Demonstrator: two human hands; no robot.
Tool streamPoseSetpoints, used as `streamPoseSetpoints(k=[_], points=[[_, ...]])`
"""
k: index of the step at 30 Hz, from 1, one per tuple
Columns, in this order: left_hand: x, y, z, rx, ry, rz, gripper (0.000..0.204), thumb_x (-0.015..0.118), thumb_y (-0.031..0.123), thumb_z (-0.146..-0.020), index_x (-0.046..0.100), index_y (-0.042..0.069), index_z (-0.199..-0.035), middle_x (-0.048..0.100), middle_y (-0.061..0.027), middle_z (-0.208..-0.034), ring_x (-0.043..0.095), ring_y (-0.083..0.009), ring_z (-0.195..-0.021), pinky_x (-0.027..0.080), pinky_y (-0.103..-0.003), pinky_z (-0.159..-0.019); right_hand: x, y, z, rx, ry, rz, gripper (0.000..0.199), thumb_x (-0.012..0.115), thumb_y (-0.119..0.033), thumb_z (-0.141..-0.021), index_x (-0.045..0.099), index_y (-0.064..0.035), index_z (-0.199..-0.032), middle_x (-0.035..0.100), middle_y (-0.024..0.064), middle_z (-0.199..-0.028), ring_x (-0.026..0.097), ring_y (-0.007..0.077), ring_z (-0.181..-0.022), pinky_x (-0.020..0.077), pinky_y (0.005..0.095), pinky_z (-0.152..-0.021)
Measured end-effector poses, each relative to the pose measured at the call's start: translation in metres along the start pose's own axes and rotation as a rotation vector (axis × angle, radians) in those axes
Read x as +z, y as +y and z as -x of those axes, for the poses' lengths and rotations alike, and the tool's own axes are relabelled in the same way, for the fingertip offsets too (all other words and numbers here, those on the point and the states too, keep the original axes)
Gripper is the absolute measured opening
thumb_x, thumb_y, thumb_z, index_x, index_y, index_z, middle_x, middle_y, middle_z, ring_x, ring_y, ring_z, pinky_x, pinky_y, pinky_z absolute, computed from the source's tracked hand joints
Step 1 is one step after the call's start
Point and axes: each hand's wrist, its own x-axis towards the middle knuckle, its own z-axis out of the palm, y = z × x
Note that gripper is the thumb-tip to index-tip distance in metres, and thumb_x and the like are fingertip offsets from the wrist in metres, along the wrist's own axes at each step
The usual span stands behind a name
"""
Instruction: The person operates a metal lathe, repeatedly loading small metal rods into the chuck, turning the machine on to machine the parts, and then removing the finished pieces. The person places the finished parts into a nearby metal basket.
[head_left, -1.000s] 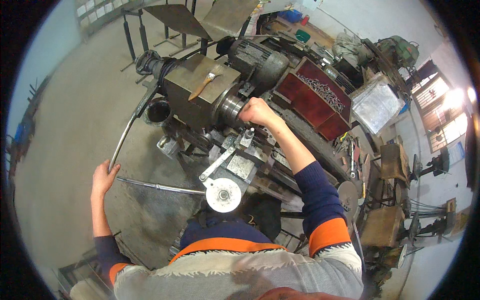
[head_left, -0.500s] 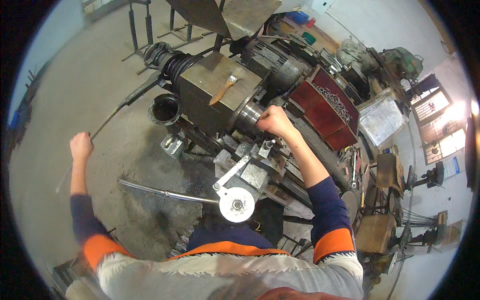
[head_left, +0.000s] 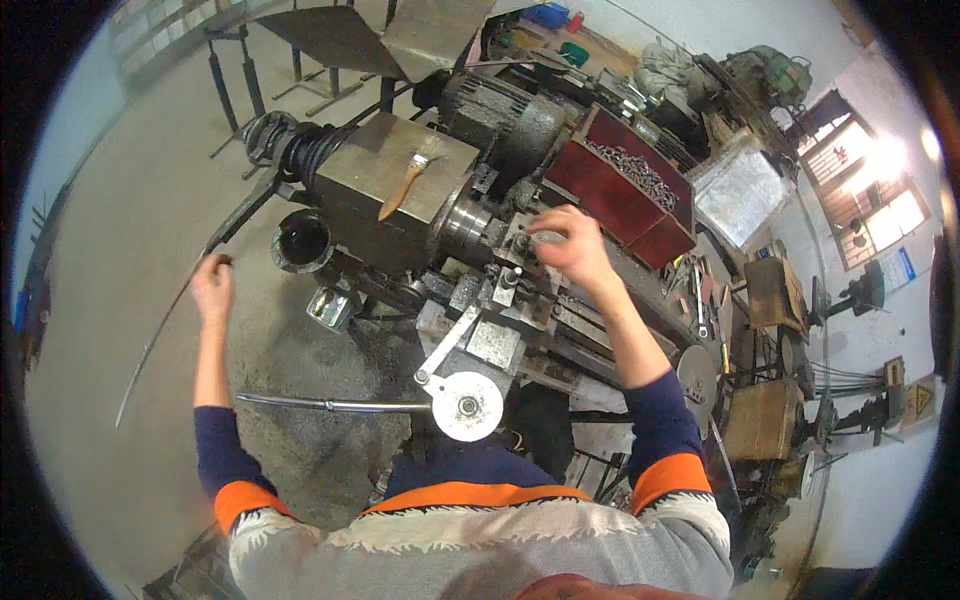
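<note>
My left hand is beside the long thin metal rod at the machine's left, its fingers loosely curled; the rod shows along the hand's left edge. My right hand hovers over the lathe's tool slide, just right of the round steel spindle nose. Its thumb and fingers are bent but apart, and nothing in them can be made out clearly. Below it stands a small clamp lever. A wooden-handled brush lies on the grey headstock.
A white handwheel with a long metal bar sits close to my body. Behind my right hand stands a dark red box of small metal parts. A motor is behind the headstock. Wrenches lie at the right.
My right hand has drawn back from the spindle nose and its fingers have loosened. My left hand has shifted right and relaxed from a fist on the rod. The whole view has moved a little.
</note>
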Motion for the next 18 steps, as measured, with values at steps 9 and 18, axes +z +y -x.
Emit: streamPoseSetpoints(k=[9, 18], points=[[0.172, 0.001, 0.063, 0.025, -0.848, -0.594, 0.031, 0.066, 0.025, -0.069, 0.062, 0.004, -0.091, 0.063, -0.0182, -0.100, 0.061, -0.0321, -0.095, 0.050, -0.043, -0.080, -0.108, 0.050, 0.211, 0.559, 0.216, 0.205, 0.027, 0.060, -0.008, -0.059, 0.070, -0.0062, -0.085, 0.065, 0.0162, -0.083, 0.062, 0.0277, -0.082, 0.0481, 0.0337, -0.076], [0.125, 0.006, 0.052, 0.237, -0.765, -0.717, 0.026, 0.064, 0.019, -0.073, 0.063, 0.013, -0.098, 0.065, -0.0125, -0.091, 0.063, -0.0311, -0.086, 0.050, -0.042, -0.073, -0.159, 0.097, 0.379, 1.086, 0.321, 0.417, 0.036, 0.059, -0.016, -0.062, 0.068, -0.0007, -0.094, 0.067, 0.0167, -0.082, 0.065, 0.0245, -0.079, 0.0489, 0.0323, -0.075]])
